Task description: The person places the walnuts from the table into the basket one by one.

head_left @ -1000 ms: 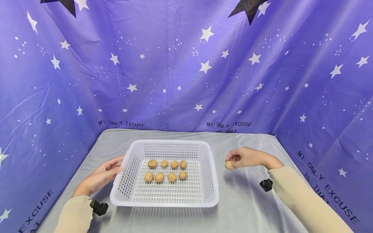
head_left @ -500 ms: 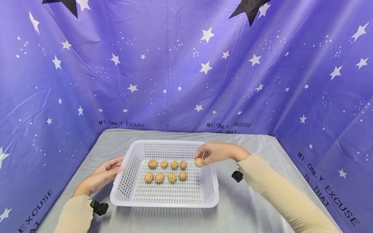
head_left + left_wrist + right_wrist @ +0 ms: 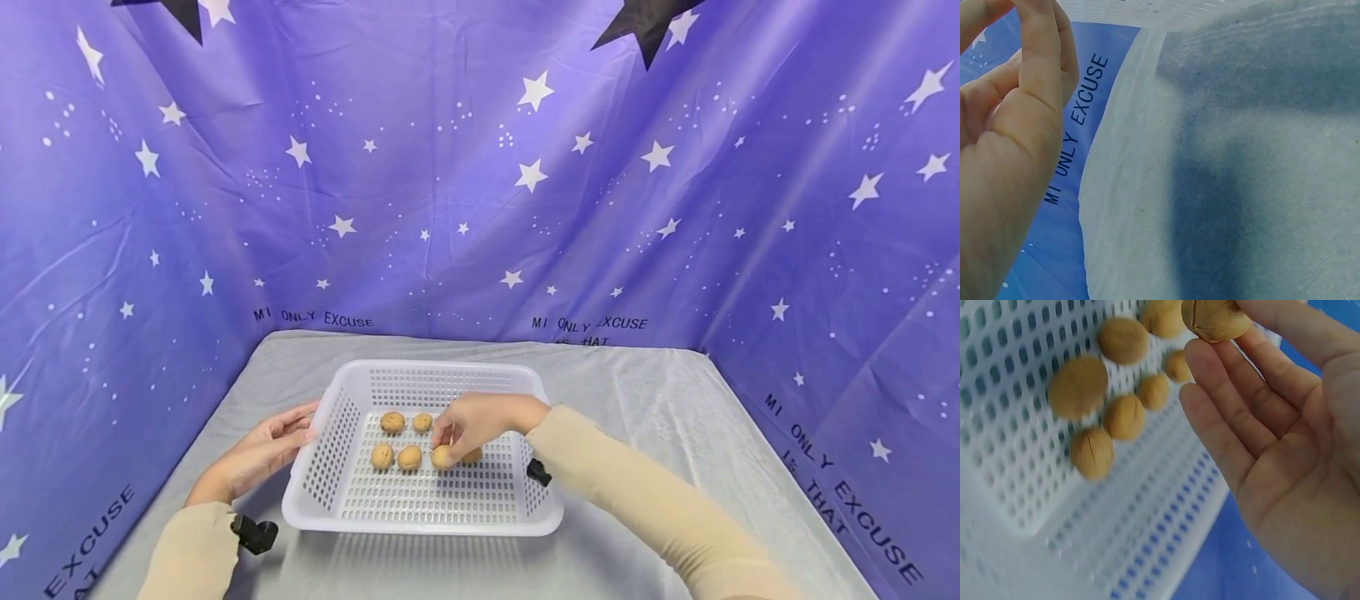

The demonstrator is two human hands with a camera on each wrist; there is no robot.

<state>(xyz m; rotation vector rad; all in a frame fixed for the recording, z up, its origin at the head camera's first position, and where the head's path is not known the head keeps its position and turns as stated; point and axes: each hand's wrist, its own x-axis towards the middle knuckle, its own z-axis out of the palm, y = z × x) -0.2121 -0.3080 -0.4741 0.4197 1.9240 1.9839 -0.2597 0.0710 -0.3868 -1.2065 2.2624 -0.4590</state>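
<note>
A white perforated plastic basket [image 3: 420, 527] stands on the cloth-covered table, with walnuts set in two rows inside it. My right hand [image 3: 480, 419] reaches in over its right side. Between thumb and fingertips it pinches a walnut [image 3: 1215, 320], which overlaps the front row in the head view. The hand covers the right end of the back row there; the right wrist view shows several walnuts [image 3: 1124, 417] on the basket floor beside the hand. My left hand [image 3: 262, 446] touches the basket's left rim with thumb and fingertips, fingers fairly straight.
A grey cloth [image 3: 630, 375] covers the table around the basket. Purple curtains [image 3: 427, 167] with stars hang behind and at both sides. A black wrist camera [image 3: 255, 534] sits on the left cuff and another on the right.
My right hand has carried the walnut leftward from the table at the right, over the basket's right rim and down among the other walnuts. My left hand and the basket have stayed still.
</note>
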